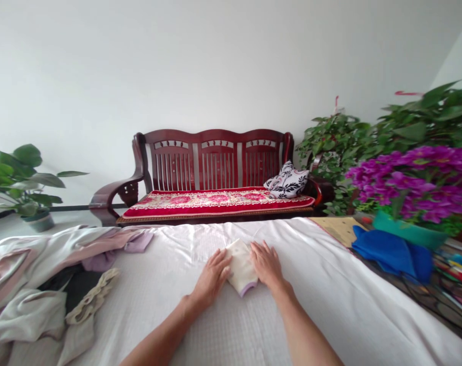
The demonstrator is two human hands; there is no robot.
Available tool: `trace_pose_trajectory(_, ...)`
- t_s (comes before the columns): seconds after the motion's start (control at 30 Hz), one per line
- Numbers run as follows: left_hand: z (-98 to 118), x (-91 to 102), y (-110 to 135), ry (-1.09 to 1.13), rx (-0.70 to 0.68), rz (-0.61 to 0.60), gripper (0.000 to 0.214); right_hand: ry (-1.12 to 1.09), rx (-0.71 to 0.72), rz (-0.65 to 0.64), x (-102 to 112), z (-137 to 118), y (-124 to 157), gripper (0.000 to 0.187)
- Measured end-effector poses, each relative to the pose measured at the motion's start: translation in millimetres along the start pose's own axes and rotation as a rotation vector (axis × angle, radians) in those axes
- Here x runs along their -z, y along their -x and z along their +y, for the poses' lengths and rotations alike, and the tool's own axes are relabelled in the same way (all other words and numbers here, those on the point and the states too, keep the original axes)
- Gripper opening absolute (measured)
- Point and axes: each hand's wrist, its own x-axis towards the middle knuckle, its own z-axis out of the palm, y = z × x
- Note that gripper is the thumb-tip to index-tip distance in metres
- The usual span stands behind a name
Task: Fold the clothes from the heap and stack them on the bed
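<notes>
Between my hands, on the white cloth (162, 305), lies a small cream garment (240, 267) with a lavender edge at its near end. It looks like small underpants, though its exact kind is hard to make out. My left hand (211, 277) rests along its left side with the fingers stretched out flat. On the opposite side, my right hand (268, 262) lies with its fingertips over the garment's right edge, fingers extended. Both palms face down, and neither hand grips the fabric.
At the left is a heap of clothes (32, 310) in white, pink, black and beige. Along the right edge are a blue cloth (393, 251) and a teal planter (409, 231) of purple flowers (417, 183). A wooden bench (215, 134) with a patterned cushion (287, 181) stands beyond.
</notes>
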Motion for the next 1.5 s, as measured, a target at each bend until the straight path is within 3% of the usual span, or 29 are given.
trace_pose_trajectory(0.1, -1.9, 5.3, -22.8, 0.219, 0.337, 0.148, 0.037, -0.030, -0.044, 0.042, 1.3, 1.2, -0.2, 0.044)
trace_pose_trajectory(0.17, -1.8, 9.2, -40.5, 0.269, 0.483, 0.160, 0.042, -0.053, -0.040, 0.061, 2.4, 1.4, -0.3, 0.042)
trace_pose_trajectory(0.23, 0.3, 12.6, -55.5, 0.285, 0.531, 0.114, 0.044, -0.080, -0.045, 0.070, 3.8, 1.9, -0.5, 0.042)
trace_pose_trajectory(0.37, 12.5, 16.5, -71.3, 0.375, 0.582, -0.055, 0.021, -0.177, -0.065, 0.067, 5.9, 5.7, 0.0, 0.044)
trace_pose_trajectory(0.43, 23.4, 18.8, -73.5, 0.402, 0.565, -0.099, 0.017, -0.256, -0.070, 0.080, 6.7, 7.6, 0.2, 0.046)
trace_pose_trajectory(0.53, 45.8, 26.9, -73.0, 0.393, 0.491, -0.063, 0.016, -0.389, -0.080, 0.170, 8.9, 6.7, -1.6, 0.046)
trace_pose_trajectory(0.6, 62.0, 34.9, -69.9, 0.245, 0.334, 0.054, 0.026, -0.506, -0.099, 0.270, 11.7, 2.4, -4.5, 0.048)
trace_pose_trajectory(0.67, 74.2, 41.0, -63.4, -0.038, 0.079, 0.181, 0.037, -0.709, -0.155, 0.321, 15.0, -3.4, -8.3, 0.056)
trace_pose_trajectory(0.73, 78.3, 40.5, -53.2, -0.324, -0.161, 0.244, 0.043, -0.997, -0.254, 0.260, 17.3, -8.4, -11.2, 0.062)
trace_pose_trajectory(0.83, 67.9, 23.6, -32.4, -0.537, -0.320, 0.198, 0.044, -1.356, -0.423, 0.003, 16.6, -10.2, -11.8, 0.064)
trace_pose_trajectory(0.93, 50.8, -1.0, -11.0, -0.551, -0.342, 0.090, 0.040, -1.404, -0.433, -0.167, 11.1, -7.2, -10.1, 0.065)
trace_pose_trajectory(1.03, 42.8, -14.2, 2.3, -0.402, -0.319, 0.003, 0.033, -1.224, -0.319, -0.093, 3.1, -5.0, -11.1, 0.059)
trace_pose_trajectory(1.1, 41.5, -14.5, 5.7, -0.327, -0.287, 0.019, 0.032, -1.088, -0.311, -0.048, -3.2, -4.6, -13.3, 0.062)
trace_pose_trajectory(1.2, 36.4, -11.4, 7.8, -0.342, -0.238, 0.064, 0.048, -0.912, -0.291, -0.027, -13.3, -3.2, -15.9, 0.070)
trace_pose_trajectory(1.33, 19.2, -14.8, 12.8, -0.327, -0.253, -0.042, 0.055, -0.835, -0.197, 0.024, -21.8, -1.1, -14.6, 0.063)
trace_pose_trajectory(1.4, 9.8, -18.3, 15.1, -0.246, -0.225, -0.009, 0.050, -0.815, -0.197, 0.031, -22.4, -2.2, -12.4, 0.064)
trace_pose_trajectory(1.5, -3.6, -22.1, 15.1, -0.083, -0.070, 0.211, 0.046, -0.844, -0.234, 0.008, -18.3, -5.2, -10.3, 0.073)
